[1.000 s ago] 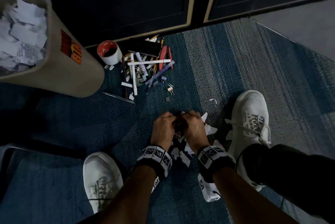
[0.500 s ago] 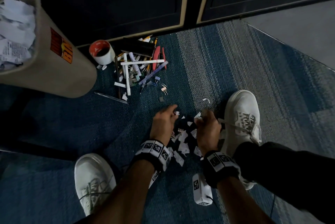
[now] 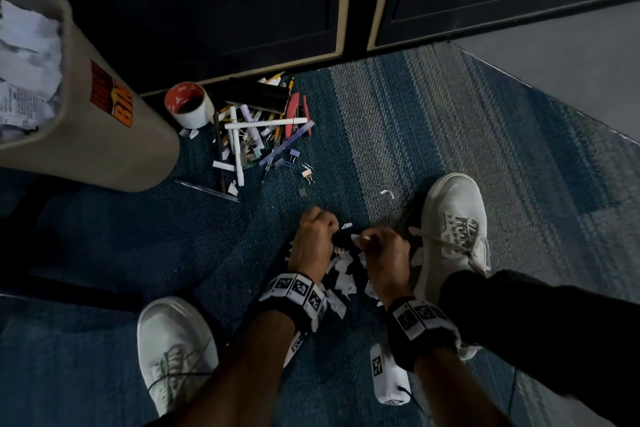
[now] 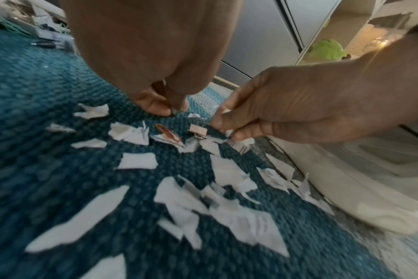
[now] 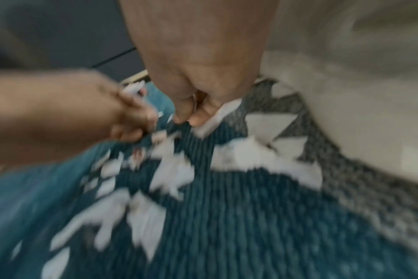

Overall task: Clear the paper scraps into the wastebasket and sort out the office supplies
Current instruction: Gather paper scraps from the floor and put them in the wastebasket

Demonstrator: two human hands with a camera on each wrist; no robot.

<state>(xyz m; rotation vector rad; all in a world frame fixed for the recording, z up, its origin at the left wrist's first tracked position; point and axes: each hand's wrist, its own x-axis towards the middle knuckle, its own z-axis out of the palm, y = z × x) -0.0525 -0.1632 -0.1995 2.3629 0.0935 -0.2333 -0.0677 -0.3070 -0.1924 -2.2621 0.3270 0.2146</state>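
Torn white paper scraps (image 3: 343, 274) (image 4: 136, 160) (image 5: 172, 169) litter the blue carpet between my shoes. Both hands are down among them with curled fingers. My left hand (image 3: 330, 222) (image 4: 170, 111) (image 5: 141, 130) pinches at the carpet, and white bits stick out of its grip in the blurred right wrist view. My right hand (image 3: 363, 239) (image 4: 223, 128) (image 5: 187, 119) pinches scraps by the right shoe. A pink binder clip (image 4: 198, 129) and an orange paper clip (image 4: 168, 134) lie between the hands. The beige wastebasket (image 3: 104, 149), holding paper, stands far left. Pens and clips form a pile (image 3: 263, 136) further off.
A tape roll (image 3: 188, 104) sits beside the wastebasket, against dark cabinet doors (image 3: 242, 11). My white right shoe (image 3: 453, 229) touches the scrap patch; the left shoe (image 3: 173, 350) is nearer me. A loose binder clip (image 3: 307, 173) and a stray scrap (image 3: 387, 193) lie past the hands.
The hands were pressed together a second ago and spread apart half a second ago. Now they have drawn close again over the scraps.
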